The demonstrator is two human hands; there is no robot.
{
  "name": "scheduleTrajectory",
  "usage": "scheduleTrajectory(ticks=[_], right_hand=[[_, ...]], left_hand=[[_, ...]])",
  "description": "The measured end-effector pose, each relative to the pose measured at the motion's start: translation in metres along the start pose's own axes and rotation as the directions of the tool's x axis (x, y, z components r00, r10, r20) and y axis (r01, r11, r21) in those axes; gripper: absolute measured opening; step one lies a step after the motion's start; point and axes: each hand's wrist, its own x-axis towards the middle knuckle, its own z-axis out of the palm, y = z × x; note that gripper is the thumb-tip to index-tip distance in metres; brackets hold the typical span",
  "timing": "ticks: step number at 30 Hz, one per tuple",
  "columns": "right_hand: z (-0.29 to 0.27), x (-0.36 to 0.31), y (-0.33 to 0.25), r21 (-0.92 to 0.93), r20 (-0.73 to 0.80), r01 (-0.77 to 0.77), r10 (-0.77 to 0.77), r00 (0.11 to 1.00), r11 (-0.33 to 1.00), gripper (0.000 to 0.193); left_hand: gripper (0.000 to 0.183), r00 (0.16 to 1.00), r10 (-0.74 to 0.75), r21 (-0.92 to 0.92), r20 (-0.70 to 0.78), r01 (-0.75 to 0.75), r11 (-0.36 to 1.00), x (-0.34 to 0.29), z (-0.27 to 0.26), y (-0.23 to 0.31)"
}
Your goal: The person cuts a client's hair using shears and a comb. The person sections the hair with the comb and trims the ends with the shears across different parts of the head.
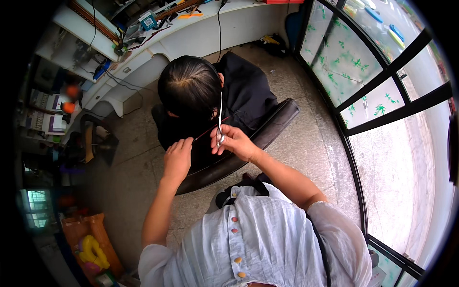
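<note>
A seated person with dark, wet-looking hair (189, 88) is in front of me, wrapped in a black cape (244, 88). My right hand (234, 142) is closed on a pair of silver scissors (220, 114), fingers at the handle rings. The long blades point up and away, beside the hair at the right side of the head. Behind the neck, my left hand (178, 160) has its fingers bent together at one end of a thin red stick-like tool (205, 132). That tool slants up toward the scissors; its full shape is lost against the dark cape.
The curved dark chair back (282, 119) stands between me and the seated person. A white counter (191, 28) with tools and cords runs along the far wall. Black-framed glass doors (354, 95) are at the right. A wooden chair (91, 234) with a yellow item stands lower left.
</note>
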Motion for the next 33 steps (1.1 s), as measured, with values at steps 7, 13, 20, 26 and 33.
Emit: scheduleTrajectory(ticks=[7, 13, 20, 26, 33], right_hand=[[-0.014, -0.005, -0.012, 0.127, 0.107, -0.083, 0.070, 0.992, 0.988, 0.018], [-0.030, -0.008, -0.016, 0.199, 0.157, -0.149, 0.118, 0.980, 0.969, 0.020], [-0.009, -0.018, -0.027, -0.088, 0.292, -0.178, 0.197, 0.936, 0.980, 0.024], [-0.029, 0.007, -0.033, -0.031, 0.148, -0.158, 0.160, 0.976, 0.987, 0.018], [-0.039, 0.000, -0.044, 0.127, 0.256, -0.242, 0.204, 0.945, 0.962, 0.020]], left_hand=[[0.020, 0.992, -0.095, -0.078, -0.086, 0.088, 0.993, -0.005, -0.041, 0.003], [0.022, 0.966, -0.130, -0.021, -0.225, 0.128, 0.992, 0.012, -0.015, 0.021], [0.021, 0.988, -0.120, 0.035, -0.095, 0.124, 0.992, -0.003, 0.013, 0.031], [0.021, 0.967, -0.254, -0.150, 0.003, 0.252, 0.956, -0.013, -0.008, 0.037], [0.023, 0.934, -0.278, -0.168, -0.225, 0.244, 0.955, 0.015, -0.029, 0.053]])
